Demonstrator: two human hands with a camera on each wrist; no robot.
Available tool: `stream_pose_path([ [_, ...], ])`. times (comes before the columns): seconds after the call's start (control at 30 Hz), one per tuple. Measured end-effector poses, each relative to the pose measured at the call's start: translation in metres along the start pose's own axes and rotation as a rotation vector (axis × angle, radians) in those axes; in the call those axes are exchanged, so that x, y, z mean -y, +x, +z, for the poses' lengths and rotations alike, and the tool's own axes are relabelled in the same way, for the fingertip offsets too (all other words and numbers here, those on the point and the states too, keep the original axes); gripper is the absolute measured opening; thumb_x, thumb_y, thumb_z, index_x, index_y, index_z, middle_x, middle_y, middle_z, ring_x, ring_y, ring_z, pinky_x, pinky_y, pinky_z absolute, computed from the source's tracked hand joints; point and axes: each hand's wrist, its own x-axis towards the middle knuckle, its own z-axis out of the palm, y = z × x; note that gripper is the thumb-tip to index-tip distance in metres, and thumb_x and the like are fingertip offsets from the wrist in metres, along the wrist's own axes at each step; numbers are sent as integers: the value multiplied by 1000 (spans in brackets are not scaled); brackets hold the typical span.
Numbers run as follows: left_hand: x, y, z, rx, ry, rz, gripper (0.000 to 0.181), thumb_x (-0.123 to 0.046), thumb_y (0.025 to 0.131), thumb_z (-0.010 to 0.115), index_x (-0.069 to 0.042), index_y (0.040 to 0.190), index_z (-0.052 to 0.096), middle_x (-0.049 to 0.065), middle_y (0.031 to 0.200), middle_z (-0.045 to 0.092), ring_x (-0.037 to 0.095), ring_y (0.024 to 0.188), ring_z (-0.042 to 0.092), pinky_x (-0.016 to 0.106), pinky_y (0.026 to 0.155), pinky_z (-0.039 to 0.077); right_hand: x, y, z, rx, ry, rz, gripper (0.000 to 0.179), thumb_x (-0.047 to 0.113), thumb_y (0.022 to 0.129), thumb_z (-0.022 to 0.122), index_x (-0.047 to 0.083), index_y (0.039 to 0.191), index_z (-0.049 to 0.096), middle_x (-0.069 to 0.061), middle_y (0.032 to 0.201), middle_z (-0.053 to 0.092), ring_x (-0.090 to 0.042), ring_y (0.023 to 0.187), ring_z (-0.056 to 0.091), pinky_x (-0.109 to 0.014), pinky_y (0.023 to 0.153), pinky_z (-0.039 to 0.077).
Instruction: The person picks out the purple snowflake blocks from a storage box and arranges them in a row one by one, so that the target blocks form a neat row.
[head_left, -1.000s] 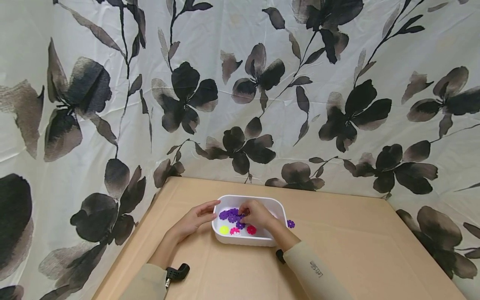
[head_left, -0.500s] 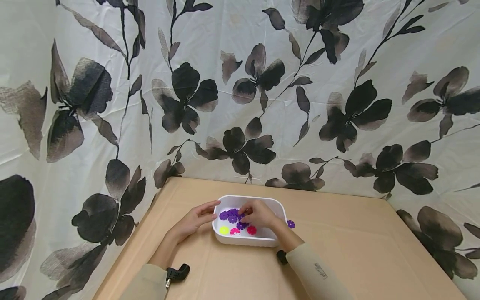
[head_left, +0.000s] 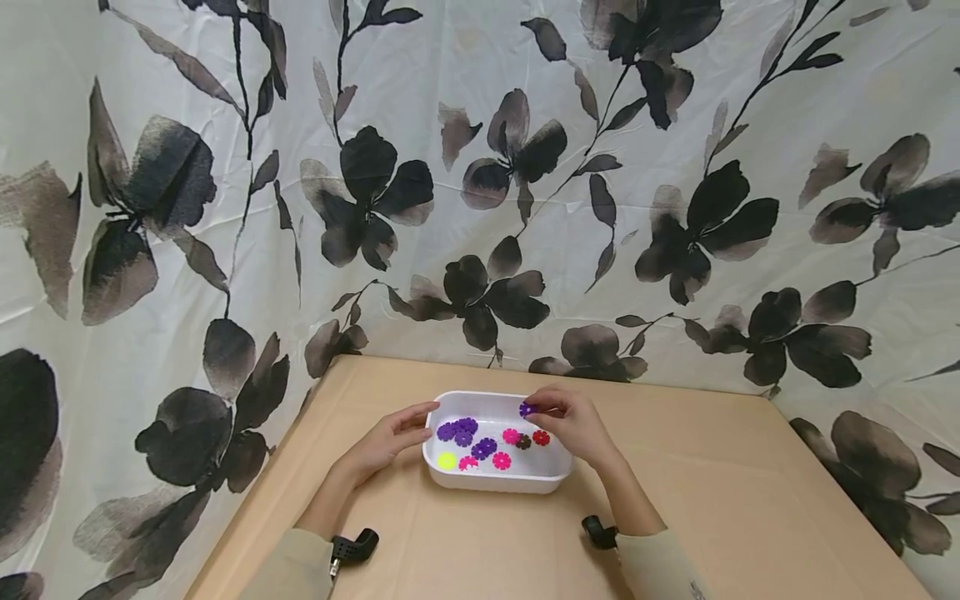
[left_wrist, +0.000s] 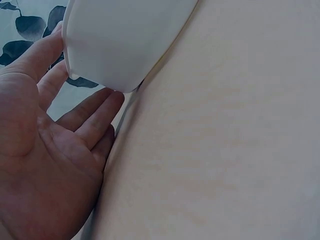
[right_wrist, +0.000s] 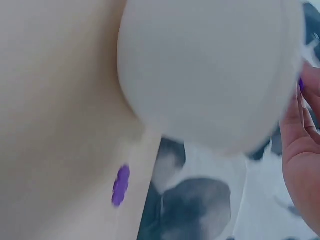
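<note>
Purple flower-shaped plastic disc (head_left: 527,409) is pinched by the right hand (head_left: 576,423) at one o'clock over the white rounded-rectangular plastic tray (head_left: 498,481), whose nine o'clock rim is touched by the left hand (head_left: 386,437), its fingers extended. A single-piece pick-up seems to be the present step; a steady pinch is probably called for next, so that the rim can be cleared.

I see a light-brown table (head_left: 720,483); behind it and past its left and right edges I see a creased white cloth (head_left: 480,225) printed with dark flowers, leaves and stems.
</note>
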Motion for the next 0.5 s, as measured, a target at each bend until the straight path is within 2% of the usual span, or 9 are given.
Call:
stream_pose_path([
  [0.1,1,0,1,-3,2,-1,58,-29,102,68,-21,157,48,15,159,48,34,147,47,49,121,39,-5,-9,-14,-70,-7,17,23,4,90,80,10,113,80,-7,112,75,-23,100,74,-27,86,62],
  [0.27,3,0,2,-7,2,2,59,-29,102,69,-20,157,48,15,159,49,34,146,47,48,121,39,-25,-17,-39,-157,-98,14,23,7,92,79,9,115,78,-9,113,77,-25,102,74,-27,88,62],
  [0.5,2,-1,2,-14,12,-1,59,-31,102,69,-21,157,48,15,158,50,35,146,48,49,121,38,-53,-27,-67,-164,-153,75,21,3,91,79,5,112,78,-13,111,77,-27,99,74,-19,84,59],
])
